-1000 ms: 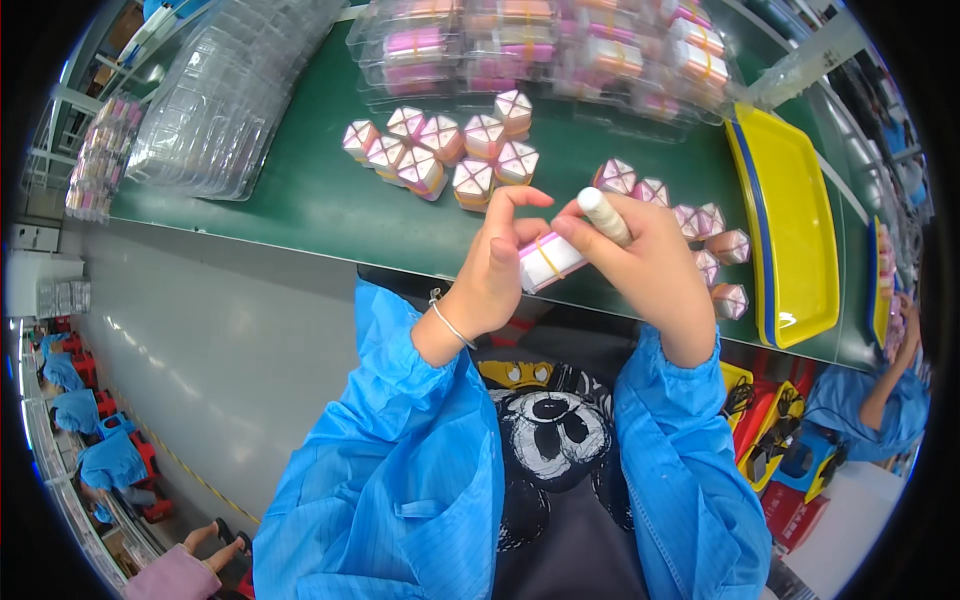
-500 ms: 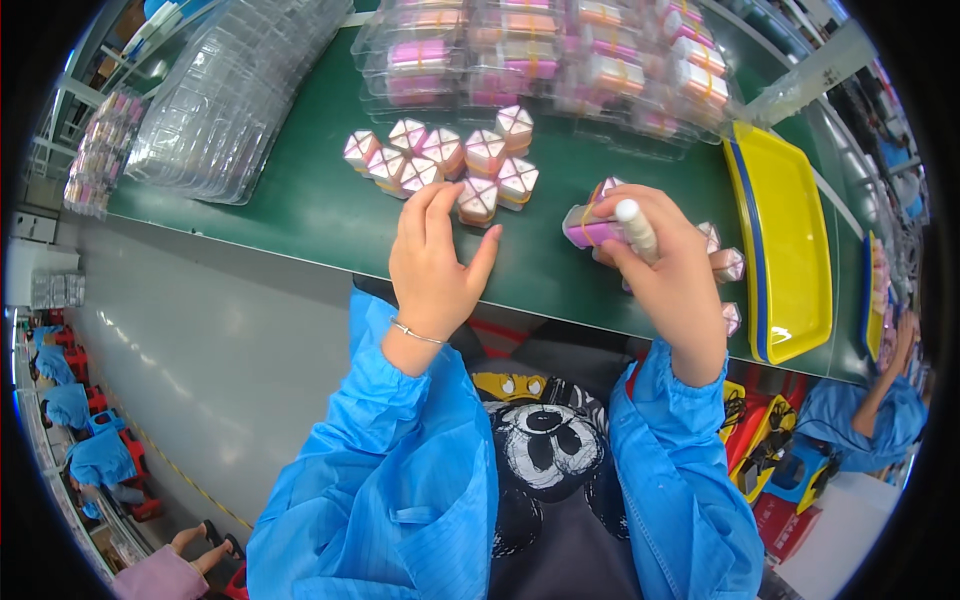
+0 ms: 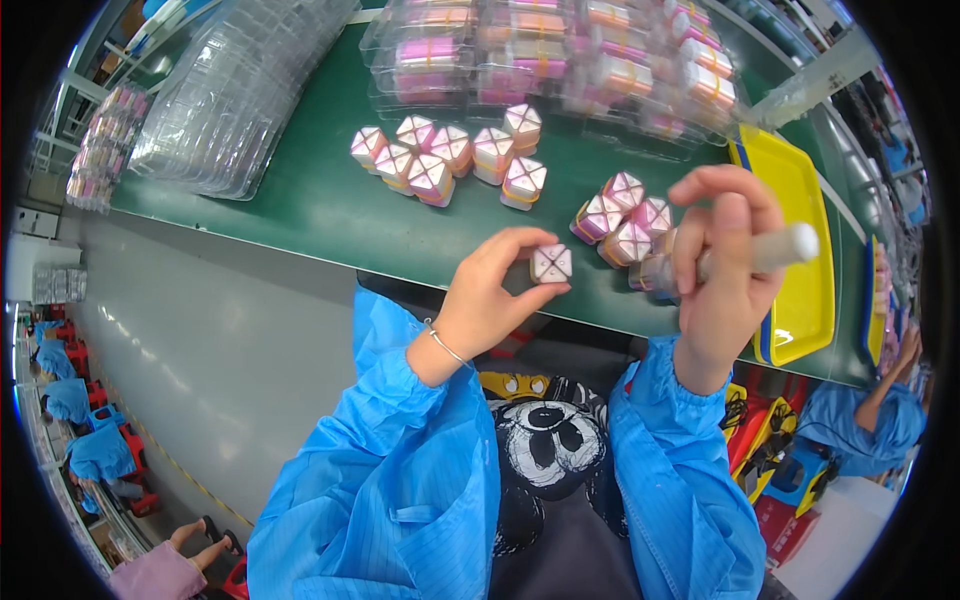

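My left hand (image 3: pixel 492 295) pinches a small pink cube-shaped box with white crossed bands (image 3: pixel 551 263) between thumb and fingers, just above the near edge of the green belt (image 3: pixel 320 200). My right hand (image 3: pixel 725 275) is raised to the right of it, closed around a white pen-like stick (image 3: pixel 775 250) that points right. Just behind my right hand lies a small cluster of the same pink boxes (image 3: pixel 620 215). A larger group of pink boxes (image 3: pixel 450 155) sits farther back on the belt to the left.
Clear plastic packs of pink items (image 3: pixel 560 50) line the far side of the belt. A stack of empty clear trays (image 3: pixel 230 100) lies at the back left. A yellow tray (image 3: pixel 800 240) stands at the right. Other people in blue coats sit at the left edge and lower right.
My left hand reached to the back group, then came back toward me holding one pink box. My right hand kept the stick, and the box it held a moment ago no longer shows.
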Available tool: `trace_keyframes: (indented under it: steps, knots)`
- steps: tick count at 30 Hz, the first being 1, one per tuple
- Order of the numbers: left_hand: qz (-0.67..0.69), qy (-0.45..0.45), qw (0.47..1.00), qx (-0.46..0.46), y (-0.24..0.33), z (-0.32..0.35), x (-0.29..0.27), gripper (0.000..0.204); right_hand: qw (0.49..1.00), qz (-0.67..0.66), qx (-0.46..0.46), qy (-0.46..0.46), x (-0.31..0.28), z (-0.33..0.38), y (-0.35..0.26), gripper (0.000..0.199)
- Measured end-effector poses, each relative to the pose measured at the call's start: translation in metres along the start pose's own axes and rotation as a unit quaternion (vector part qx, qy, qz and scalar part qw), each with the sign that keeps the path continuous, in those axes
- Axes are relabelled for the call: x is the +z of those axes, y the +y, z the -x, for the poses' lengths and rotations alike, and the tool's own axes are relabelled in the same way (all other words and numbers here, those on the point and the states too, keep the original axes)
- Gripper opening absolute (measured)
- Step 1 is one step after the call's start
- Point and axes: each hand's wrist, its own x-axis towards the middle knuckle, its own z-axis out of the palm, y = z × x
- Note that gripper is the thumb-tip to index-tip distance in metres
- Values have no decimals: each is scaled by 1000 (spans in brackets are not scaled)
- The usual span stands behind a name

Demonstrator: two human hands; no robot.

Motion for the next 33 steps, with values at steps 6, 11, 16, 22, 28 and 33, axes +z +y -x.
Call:
trace_keyframes:
  steps: [6, 11, 16, 22, 28, 33]
  knots:
    - [41, -24, 998, -49, 6, -6, 2, 47, 977, -189, -40, -89, 21, 2, 35, 23]
    - [33, -14, 999, -32, 4, -5, 4, 46, 977, -161, 9, -140, 27, 3, 53, 22]
    - [12, -1, 1000, -19, 4, -4, 4, 43, 975, -119, 18, -186, 31, 2, 54, 15]
    - [-5, 1, 1000, 6, 5, -6, 2, 40, 971, -80, 12, -224, 28, -1, 56, 12]
    - [-34, -11, 999, 9, 5, -6, 1, 39, 970, -37, -11, -238, 32, -4, 55, 13]
    - [-36, 0, 999, 30, 6, -6, 1, 38, 972, -58, -13, -227, 30, 2, 62, 17]
